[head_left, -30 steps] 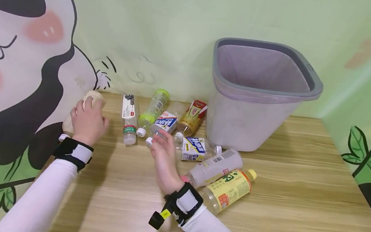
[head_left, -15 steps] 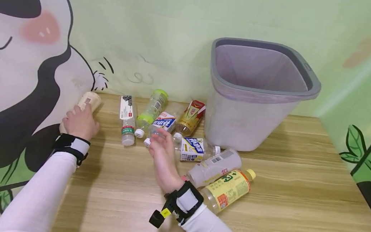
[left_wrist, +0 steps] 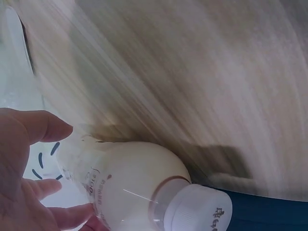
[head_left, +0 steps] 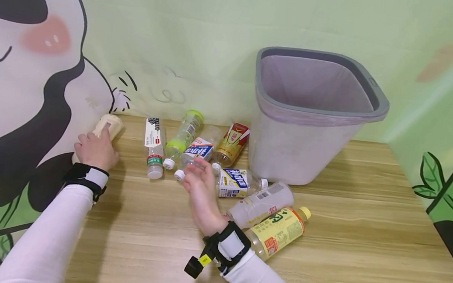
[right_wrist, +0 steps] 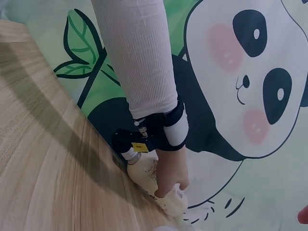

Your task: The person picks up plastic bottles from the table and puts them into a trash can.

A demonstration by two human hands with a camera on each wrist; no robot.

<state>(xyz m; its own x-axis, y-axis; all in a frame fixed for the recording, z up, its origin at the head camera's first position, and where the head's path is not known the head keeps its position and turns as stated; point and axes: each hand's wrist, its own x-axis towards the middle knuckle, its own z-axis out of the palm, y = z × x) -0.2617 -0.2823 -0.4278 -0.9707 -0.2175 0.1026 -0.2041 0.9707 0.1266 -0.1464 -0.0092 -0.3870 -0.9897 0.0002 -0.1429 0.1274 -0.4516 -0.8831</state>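
Observation:
At the far left my left hand (head_left: 97,151) lies over a cream-coloured bottle (head_left: 110,123) on its side against the wall. In the left wrist view that bottle (left_wrist: 139,178) shows its white cap (left_wrist: 199,211); the fingers touch its far side, and the thumb stands apart from it. My right hand (head_left: 202,197) hovers palm up with loosely bent fingers, holding nothing. It is nearest to a clear bottle with a blue and white label (head_left: 199,150) and another with a yellow and white label (head_left: 233,182). The right wrist view also shows the left hand (right_wrist: 172,173) on the cream-coloured bottle.
A grey wastebasket (head_left: 289,141) stands at the back right. Around it lie a red and gold bottle (head_left: 232,145), a pale frosted bottle (head_left: 263,204) and a yellow-labelled bottle (head_left: 279,233). Further left are a green-banded bottle (head_left: 185,134) and a slim white-labelled bottle (head_left: 154,149).
My left hand has slid down and left along the cream-coloured bottle, uncovering more of its upper end. The right hand has barely moved, and the head view has shifted slightly.

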